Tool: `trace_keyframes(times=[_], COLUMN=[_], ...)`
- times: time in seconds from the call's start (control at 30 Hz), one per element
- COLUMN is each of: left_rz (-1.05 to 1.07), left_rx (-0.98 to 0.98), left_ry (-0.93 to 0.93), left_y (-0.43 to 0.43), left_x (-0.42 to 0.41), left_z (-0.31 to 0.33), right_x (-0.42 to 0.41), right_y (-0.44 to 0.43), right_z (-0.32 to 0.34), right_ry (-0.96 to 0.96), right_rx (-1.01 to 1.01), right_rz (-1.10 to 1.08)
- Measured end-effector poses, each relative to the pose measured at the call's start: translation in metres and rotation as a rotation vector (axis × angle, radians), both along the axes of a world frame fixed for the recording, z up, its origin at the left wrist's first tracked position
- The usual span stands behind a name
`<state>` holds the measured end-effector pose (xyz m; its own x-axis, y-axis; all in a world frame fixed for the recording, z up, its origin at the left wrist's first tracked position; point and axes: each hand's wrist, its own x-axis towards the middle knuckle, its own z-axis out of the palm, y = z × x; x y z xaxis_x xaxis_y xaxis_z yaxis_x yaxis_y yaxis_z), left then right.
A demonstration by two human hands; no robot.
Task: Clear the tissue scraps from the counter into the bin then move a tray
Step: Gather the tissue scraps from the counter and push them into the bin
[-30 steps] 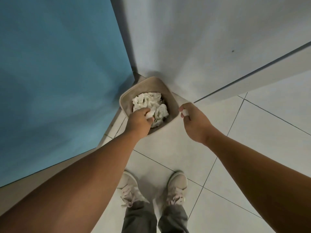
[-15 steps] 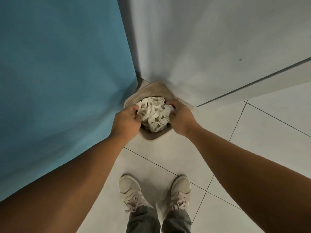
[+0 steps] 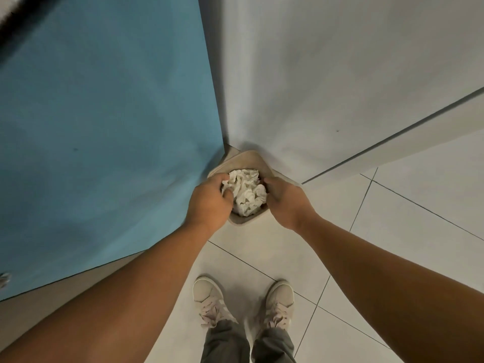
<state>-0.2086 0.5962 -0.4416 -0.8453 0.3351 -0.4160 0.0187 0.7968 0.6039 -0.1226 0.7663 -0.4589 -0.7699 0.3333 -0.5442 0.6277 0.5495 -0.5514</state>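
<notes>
Left hand (image 3: 209, 201): arm stretched down, fingers and thumb curled into the wad's left side, gripping it.
Tissue: crumpled white tissue scraps (image 3: 247, 193), soft and creased, inside the bin.
Bin: small beige square bin (image 3: 251, 154), rounded rim, in the floor corner.
Right hand (image 3: 284, 201): knuckles up, fingers dipped at the wad's right edge, tips hidden; I cannot tell whether it grips.

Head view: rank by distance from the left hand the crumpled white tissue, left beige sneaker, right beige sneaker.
1. Crumpled white tissue: in the beige bin, left hand holds it.
2. Left beige sneaker: floor, below.
3. Right beige sneaker: farther right.
</notes>
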Motion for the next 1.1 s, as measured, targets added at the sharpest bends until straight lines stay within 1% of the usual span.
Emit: trace_keyframes(times=[0.13,0.3,0.43,0.57,0.7,0.83,1.0,1.1], left_rz=[-0.029,-0.071,-0.052,-0.064,-0.028,0.051,0.151,0.209], left_rx=[0.064,0.125,0.166,0.187,0.222,0.216,0.151,0.117], left_ry=[0.116,0.31,0.367,0.441,0.53,0.613,0.672,0.698], left_y=[0.003,0.007,0.006,-0.003,-0.019,-0.047,-0.093,-0.122], left_x=[0.008,0.021,0.032,0.045,0.051,0.054,0.045,0.035], left_z=[0.075,0.188,0.281,0.362,0.425,0.471,0.505,0.518], right_x=[0.009,0.012,0.013,0.017,0.02,0.012,-0.016,-0.04], right_y=[-0.002,-0.006,-0.005,-0.007,-0.019,-0.04,-0.071,-0.093], right_z=[0.092,0.211,0.302,0.376,0.435,0.481,0.517,0.53], right_ry=[0.154,0.372,0.511,0.59,0.646,0.705,0.791,0.811], right_rx=[0.045,0.068,0.144,0.19,0.201,0.188,0.195,0.2], right_rz=[0.014,0.074,0.136,0.169,0.23,0.317,0.441,0.494])
